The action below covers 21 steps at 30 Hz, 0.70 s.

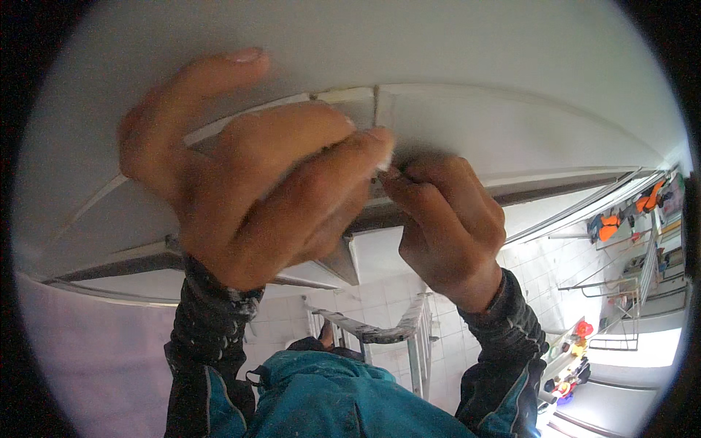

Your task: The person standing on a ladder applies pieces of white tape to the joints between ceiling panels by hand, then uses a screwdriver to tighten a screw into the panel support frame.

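Observation:
Both hands are raised close together at a white board [453, 124] with a raised seam or strip along it. My left hand [263, 190] is closed in a pinch, one finger stretched away from the rest. A small white piece [384, 162] shows at its fingertips, too small and blurred to name. My right hand [453, 219] has its fingers curled, with thumb and forefinger pressed together right beside the white piece. Whether it grips the same piece is hidden. Below the hands runs a dark edge with a pointed metal piece [342, 263] hanging from it.
A paint-spattered stepladder [380, 332] stands beneath me on a white tiled floor [380, 292]. To the right are a metal scaffold frame [613, 321], orange garments [608, 228] and a red helmet-like object [583, 329]. A pale purple wall [109, 350] lies at the left.

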Tool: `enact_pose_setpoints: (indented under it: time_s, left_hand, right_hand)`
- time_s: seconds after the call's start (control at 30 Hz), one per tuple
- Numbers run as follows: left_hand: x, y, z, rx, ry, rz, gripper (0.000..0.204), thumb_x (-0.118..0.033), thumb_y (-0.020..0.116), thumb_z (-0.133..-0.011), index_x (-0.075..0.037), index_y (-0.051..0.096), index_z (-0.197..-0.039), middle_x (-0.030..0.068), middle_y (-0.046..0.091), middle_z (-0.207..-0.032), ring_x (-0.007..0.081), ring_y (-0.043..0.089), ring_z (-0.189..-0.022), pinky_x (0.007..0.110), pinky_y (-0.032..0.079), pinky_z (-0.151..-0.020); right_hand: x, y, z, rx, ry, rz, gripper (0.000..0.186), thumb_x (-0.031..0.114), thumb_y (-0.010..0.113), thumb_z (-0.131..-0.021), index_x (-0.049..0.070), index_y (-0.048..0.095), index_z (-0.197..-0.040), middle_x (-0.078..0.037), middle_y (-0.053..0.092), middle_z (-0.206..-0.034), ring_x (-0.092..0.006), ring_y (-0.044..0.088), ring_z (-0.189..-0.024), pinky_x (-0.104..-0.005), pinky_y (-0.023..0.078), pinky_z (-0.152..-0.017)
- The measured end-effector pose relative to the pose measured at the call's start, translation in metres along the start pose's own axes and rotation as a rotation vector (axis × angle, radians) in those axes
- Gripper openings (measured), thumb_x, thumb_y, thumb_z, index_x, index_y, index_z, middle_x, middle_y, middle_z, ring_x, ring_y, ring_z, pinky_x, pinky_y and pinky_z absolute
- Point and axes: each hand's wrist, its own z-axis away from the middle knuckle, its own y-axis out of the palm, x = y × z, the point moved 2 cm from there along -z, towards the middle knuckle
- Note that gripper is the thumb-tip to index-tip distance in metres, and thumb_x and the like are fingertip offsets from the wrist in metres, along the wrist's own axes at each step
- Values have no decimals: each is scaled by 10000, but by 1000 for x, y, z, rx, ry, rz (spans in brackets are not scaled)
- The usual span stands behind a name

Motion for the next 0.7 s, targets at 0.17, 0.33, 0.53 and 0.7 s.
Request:
enact_pose_setpoints:
  time_s: [0.17, 0.33, 0.53, 0.7]
  left_hand:
    - [-4, 7, 1, -3, -58, 3, 332, -88, 801, -636, -197, 751, -945, -18, 648, -915, 169, 614, -886, 497, 454, -972]
    - [-1, 1, -2, 4, -60, 7, 319, -105, 791, -637, -194, 753, -941, -18, 644, -889, 169, 609, -861, 480, 462, -965]
    - [-3, 9, 2, -99, -34, 65, 278, -158, 762, -636, -174, 760, -913, -16, 640, -882, 150, 601, -853, 479, 461, -973]
    - [0, 1, -1, -66, -9, -12, 262, -131, 773, -643, -197, 762, -895, -24, 634, -888, 158, 603, -857, 495, 461, -980]
  right_hand:
    - [-6, -8, 3, 30, 19, -22, 349, 7, 635, -605, -27, 628, -953, -132, 505, -831, -312, 579, -754, -407, 504, -642]
    - [-2, -9, -5, 23, 43, -48, 341, -14, 637, -585, -23, 617, -925, -137, 510, -837, -316, 570, -737, -409, 504, -633]
    - [5, -12, -2, 99, 97, 25, 376, -19, 636, -565, -17, 623, -941, -143, 522, -854, -315, 571, -746, -429, 493, -628]
    - [1, -9, -2, 53, 78, -55, 379, -18, 630, -587, -20, 609, -965, -148, 538, -882, -328, 577, -775, -445, 504, -655]
